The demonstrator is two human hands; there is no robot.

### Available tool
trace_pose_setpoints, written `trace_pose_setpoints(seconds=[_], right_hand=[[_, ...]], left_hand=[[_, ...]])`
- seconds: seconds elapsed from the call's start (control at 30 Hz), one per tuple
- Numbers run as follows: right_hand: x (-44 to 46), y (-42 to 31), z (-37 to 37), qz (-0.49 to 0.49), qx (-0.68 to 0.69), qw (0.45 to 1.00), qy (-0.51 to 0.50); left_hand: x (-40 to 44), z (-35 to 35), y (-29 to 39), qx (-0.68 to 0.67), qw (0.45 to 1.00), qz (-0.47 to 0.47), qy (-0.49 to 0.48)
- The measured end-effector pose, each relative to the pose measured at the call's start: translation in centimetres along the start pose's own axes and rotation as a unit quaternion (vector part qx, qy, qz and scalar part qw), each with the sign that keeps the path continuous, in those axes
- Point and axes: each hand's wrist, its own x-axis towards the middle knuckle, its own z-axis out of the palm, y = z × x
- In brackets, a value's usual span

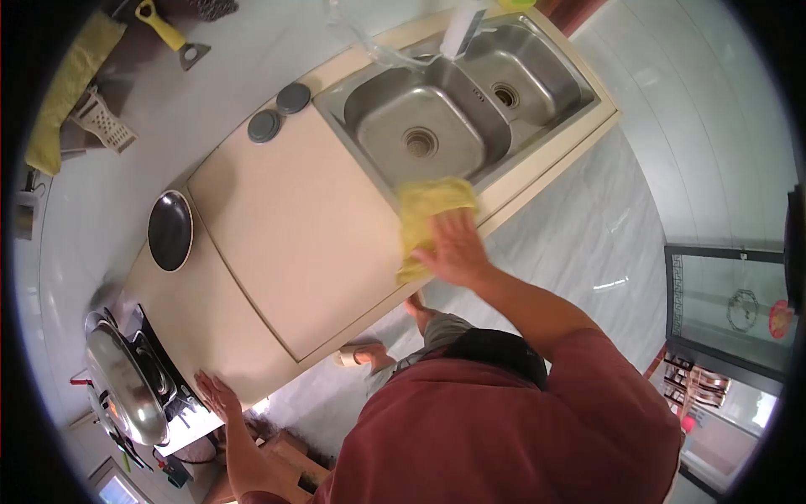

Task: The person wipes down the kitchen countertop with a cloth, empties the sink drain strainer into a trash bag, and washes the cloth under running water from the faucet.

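Observation:
My right hand (458, 250) presses a yellow cloth (424, 210) onto the counter at the front corner of the double sink. The cloth lies partly over the sink's steel rim, and my thumb is spread from the fingers. My left hand (220, 396) rests on the beige countertop (294, 218) near its front edge, beside the stove, with its fingers stretched out and nothing in them. The steel double sink (420, 109) holds no dishes.
A stove with a large lidded steel pan (126, 382) stands beyond my left hand. A black pan (170, 231) leans by the wall. Two grey round lids (264, 126) lie behind the counter. A white bottle (462, 29) stands behind the sink.

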Motion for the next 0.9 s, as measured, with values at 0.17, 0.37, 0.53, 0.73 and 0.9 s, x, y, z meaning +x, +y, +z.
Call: trace_pose_setpoints(seconds=[0.17, 0.37, 0.53, 0.73, 0.9], right_hand=[[1.2, 11.5, -3.2, 0.154, -0.097, 0.983, -0.036], [6.0, 20.7, -3.4, 0.276, -0.106, 0.955, 0.021], [9.9, 21.0, -4.4, 0.342, -0.125, 0.93, -0.053], [15.7, 26.1, -2.2, 0.268, -0.148, 0.951, -0.041], [21.3, 27.6, -1.6, 0.271, -0.037, 0.962, -0.018]], left_hand=[[2.2, -7.4, 11.5, 0.107, 0.964, -0.043, -0.241], [-6.5, -12.3, 39.2, -0.237, 0.927, 0.232, -0.176], [-11.2, -13.7, 48.3, -0.103, 0.93, 0.342, -0.087], [-11.1, -14.8, 48.5, -0.151, 0.927, 0.326, -0.11], [-10.9, -13.8, 49.4, -0.154, 0.929, 0.334, -0.035]])
